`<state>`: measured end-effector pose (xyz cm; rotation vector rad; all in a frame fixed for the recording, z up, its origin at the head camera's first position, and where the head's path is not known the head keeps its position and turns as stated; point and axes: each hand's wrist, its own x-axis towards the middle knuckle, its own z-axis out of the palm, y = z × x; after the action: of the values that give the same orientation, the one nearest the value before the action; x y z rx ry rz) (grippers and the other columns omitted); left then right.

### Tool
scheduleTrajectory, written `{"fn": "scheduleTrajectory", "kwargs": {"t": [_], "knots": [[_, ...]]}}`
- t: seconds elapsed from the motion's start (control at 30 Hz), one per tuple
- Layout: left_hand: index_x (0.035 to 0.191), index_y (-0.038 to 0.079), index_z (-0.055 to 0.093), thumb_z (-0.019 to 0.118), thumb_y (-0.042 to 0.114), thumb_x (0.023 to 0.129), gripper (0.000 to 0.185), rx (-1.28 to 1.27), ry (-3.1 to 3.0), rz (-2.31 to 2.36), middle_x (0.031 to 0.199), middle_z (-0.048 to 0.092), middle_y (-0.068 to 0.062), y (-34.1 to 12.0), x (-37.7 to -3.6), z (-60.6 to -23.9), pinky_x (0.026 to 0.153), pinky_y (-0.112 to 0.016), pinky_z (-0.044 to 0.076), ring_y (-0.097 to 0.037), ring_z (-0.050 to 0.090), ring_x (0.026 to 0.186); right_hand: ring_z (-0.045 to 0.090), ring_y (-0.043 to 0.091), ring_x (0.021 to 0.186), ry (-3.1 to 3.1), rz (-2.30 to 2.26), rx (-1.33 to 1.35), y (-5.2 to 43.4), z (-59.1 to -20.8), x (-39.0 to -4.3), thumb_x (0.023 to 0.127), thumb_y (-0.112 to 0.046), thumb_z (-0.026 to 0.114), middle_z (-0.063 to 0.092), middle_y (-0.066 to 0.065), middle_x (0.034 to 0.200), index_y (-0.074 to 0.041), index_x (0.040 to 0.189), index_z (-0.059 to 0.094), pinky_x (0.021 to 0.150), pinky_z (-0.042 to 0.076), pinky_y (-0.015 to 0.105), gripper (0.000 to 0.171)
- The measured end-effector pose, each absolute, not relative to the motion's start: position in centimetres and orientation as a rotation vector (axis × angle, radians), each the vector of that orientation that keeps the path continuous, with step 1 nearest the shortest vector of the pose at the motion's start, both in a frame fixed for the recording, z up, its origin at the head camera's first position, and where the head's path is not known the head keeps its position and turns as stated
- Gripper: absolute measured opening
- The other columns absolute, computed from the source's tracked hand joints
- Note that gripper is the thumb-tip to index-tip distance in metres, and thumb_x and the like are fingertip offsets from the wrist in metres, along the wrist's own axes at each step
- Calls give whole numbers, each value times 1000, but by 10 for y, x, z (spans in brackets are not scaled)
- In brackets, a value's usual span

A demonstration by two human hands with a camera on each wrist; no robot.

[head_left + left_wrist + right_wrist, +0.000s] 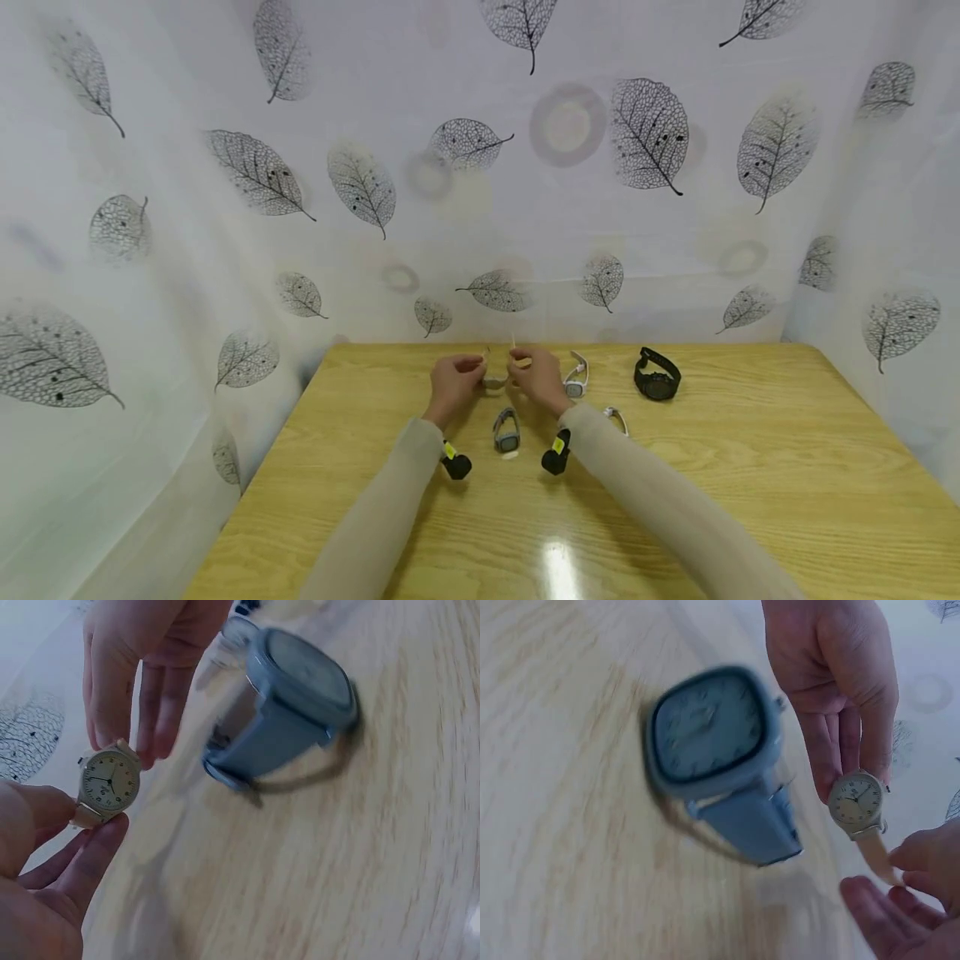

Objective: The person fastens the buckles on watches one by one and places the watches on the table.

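A small round-faced wristwatch (110,780) with a beige strap is held up between both hands over the far part of the table. My left hand (453,383) pinches it at one end, fingertips right by the case in the left wrist view. At the other end, the thumb and fingers of my right hand (538,379) pinch the strap (876,855). The dial faces the wrist cameras. Just nearer than the hands, a blue-grey watch (507,432) with a rounded-square face stands on the table, its strap closed in a loop.
To the right of my right hand is a white watch (575,388). Another white watch (617,419) is partly hidden behind the right sleeve. A black watch (657,385) lies farther right on the wooden table (750,467). A leaf-patterned curtain (480,208) hangs behind the table's far edge.
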<state>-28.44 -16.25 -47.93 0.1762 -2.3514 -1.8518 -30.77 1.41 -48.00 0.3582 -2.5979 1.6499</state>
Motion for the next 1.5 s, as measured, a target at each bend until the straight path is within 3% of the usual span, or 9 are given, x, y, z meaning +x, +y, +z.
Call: {"fn": "scheduleTrajectory", "kwargs": {"t": [0.5, 0.73, 0.8, 0.93, 1.1, 1.2, 1.33, 1.5], "knots": [[114, -8, 73, 76, -2, 91, 24, 48, -2101, -2096, 108, 74, -24, -163, -281, -472, 75, -33, 63, -35, 75, 93, 76, 30, 87, -2353, 1924, 424, 18, -471, -300, 99, -5, 68, 66, 23, 126, 1, 135, 64, 82, 61, 49, 37], [121, -13, 67, 75, -6, 90, 33, -39, -2062, -2129, 115, 69, -32, -166, -278, -475, 75, -32, 63, -28, 76, 86, 74, 33, 93, -2258, 2009, 429, 24, -472, -297, 99, -6, 68, 62, 28, 133, -3, 140, 61, 78, 63, 41, 42], [121, -12, 67, 75, -7, 90, 33, -64, -2055, -2140, 116, 68, -34, -166, -276, -474, 75, -33, 63, -35, 75, 90, 73, 31, 93, -2225, 2049, 432, 25, -471, -297, 100, -5, 68, 61, 29, 133, -2, 139, 62, 76, 63, 38, 40], [120, -8, 70, 74, -7, 90, 31, -73, -2060, -2138, 113, 70, -31, -166, -272, -472, 73, -35, 64, -41, 73, 94, 73, 26, 88, -2203, 2076, 447, 26, -471, -297, 101, -6, 66, 62, 29, 128, 2, 135, 64, 72, 63, 35, 35], [121, -4, 71, 74, -3, 92, 29, -78, -2056, -2128, 106, 71, -29, -165, -269, -470, 73, -37, 64, -25, 75, 81, 72, 29, 86, -2207, 2061, 458, 27, -471, -297, 101, -12, 67, 68, 25, 120, -2, 126, 70, 69, 63, 35, 26], [122, -8, 69, 73, 1, 94, 29, -102, -2032, -2145, 104, 71, -31, -166, -269, -469, 74, -39, 64, -36, 74, 83, 72, 33, 86, -2205, 2046, 457, 28, -470, -296, 101, -15, 69, 69, 24, 117, -4, 121, 73, 68, 63, 35, 23], [120, -8, 70, 73, 7, 96, 28, -110, -2014, -2161, 96, 74, -22, -168, -269, -467, 76, -42, 64, -52, 69, 92, 72, 38, 86, -2202, 2027, 469, 29, -468, -295, 100, -18, 70, 70, 25, 115, -2, 120, 73, 68, 63, 36, 25], [121, -6, 70, 73, 11, 97, 30, -102, -2021, -2184, 91, 75, -11, -170, -266, -467, 77, -43, 63, -41, 73, 86, 71, 42, 92, -2230, 2025, 490, 32, -467, -292, 100, -18, 70, 70, 22, 118, -2, 120, 73, 73, 63, 40, 26]]}}
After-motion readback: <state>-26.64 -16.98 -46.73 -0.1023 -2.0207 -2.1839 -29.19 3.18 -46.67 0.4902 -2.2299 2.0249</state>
